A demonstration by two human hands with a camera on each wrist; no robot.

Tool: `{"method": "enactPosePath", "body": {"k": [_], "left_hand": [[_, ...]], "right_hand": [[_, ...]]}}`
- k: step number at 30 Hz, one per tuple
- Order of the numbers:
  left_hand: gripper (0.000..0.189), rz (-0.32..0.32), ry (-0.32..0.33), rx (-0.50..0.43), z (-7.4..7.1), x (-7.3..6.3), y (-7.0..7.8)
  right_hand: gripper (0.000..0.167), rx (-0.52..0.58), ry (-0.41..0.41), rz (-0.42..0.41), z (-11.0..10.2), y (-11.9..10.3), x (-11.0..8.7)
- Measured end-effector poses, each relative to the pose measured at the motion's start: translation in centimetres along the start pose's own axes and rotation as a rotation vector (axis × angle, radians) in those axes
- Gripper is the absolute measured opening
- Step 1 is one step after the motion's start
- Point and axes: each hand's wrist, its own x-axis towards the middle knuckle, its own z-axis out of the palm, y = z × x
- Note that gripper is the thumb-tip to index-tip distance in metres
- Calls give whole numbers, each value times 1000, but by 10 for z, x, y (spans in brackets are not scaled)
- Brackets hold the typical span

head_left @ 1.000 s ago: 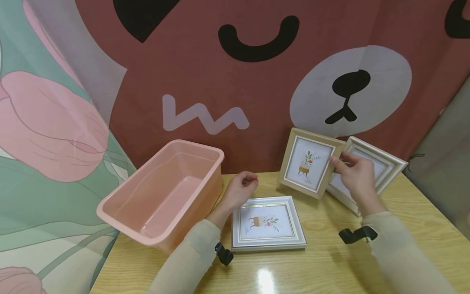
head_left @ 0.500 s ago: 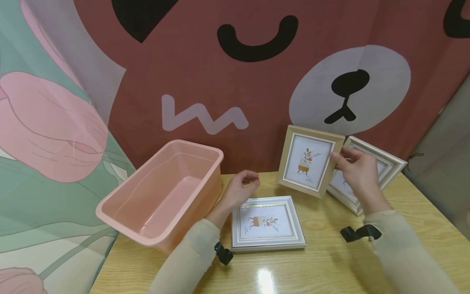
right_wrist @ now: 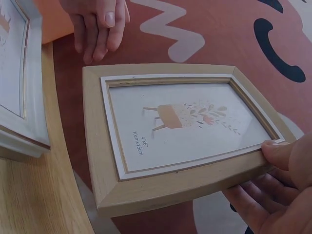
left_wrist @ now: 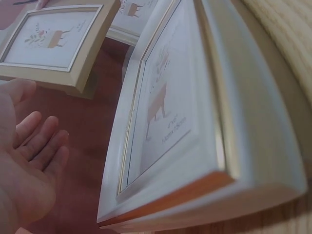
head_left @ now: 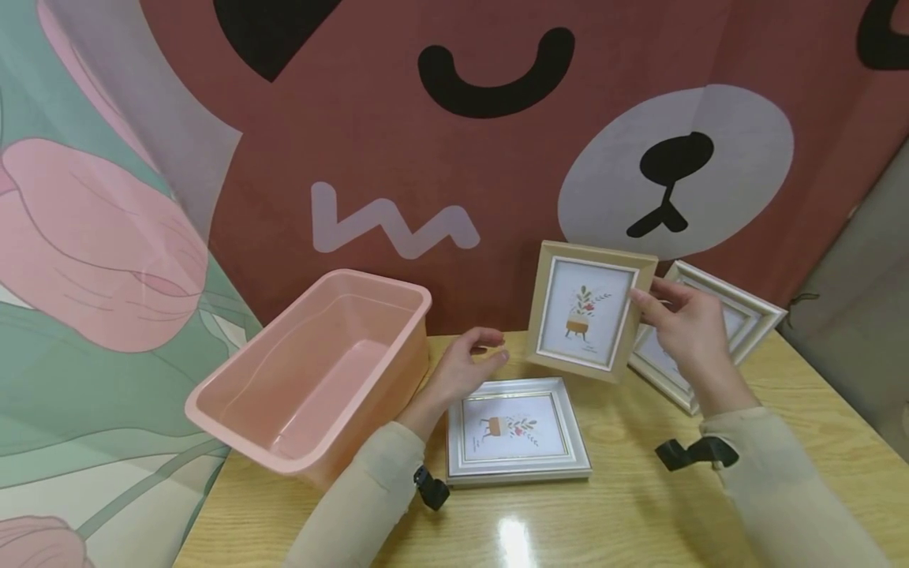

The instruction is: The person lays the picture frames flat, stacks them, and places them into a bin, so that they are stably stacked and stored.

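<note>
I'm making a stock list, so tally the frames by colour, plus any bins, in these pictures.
Tan frame: 1
Whitish frames: 2
Pink bin: 1
Total: 4

To the left of the left hand [head_left: 465, 367] stands the tub [head_left: 284, 379], on the table [head_left: 618, 505]. The flat frame [head_left: 518, 430] lies on the table to that hand's right, on its nearer side. Between the hands is the held frame [head_left: 585, 312], its right edge in the right hand [head_left: 685, 327]. Behind the right hand, a third frame [head_left: 749, 319] stands tilted. The backdrop [head_left: 383, 142] hangs beyond both hands.
</note>
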Motion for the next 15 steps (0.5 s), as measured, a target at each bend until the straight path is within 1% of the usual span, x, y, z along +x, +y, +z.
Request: {"method": "enactPosePath", "body": {"k": [4, 8, 15], "left_hand": [[43, 20, -28, -3, -2, 0, -2], [48, 41, -50, -18, -2, 1, -4], [62, 61, -81, -40, -4, 0, -4]], "right_hand": [[53, 32, -4, -16, 2, -4, -2], [52, 26, -5, -45, 4, -7, -4], [55, 15, -54, -68, 7, -12, -9]]}}
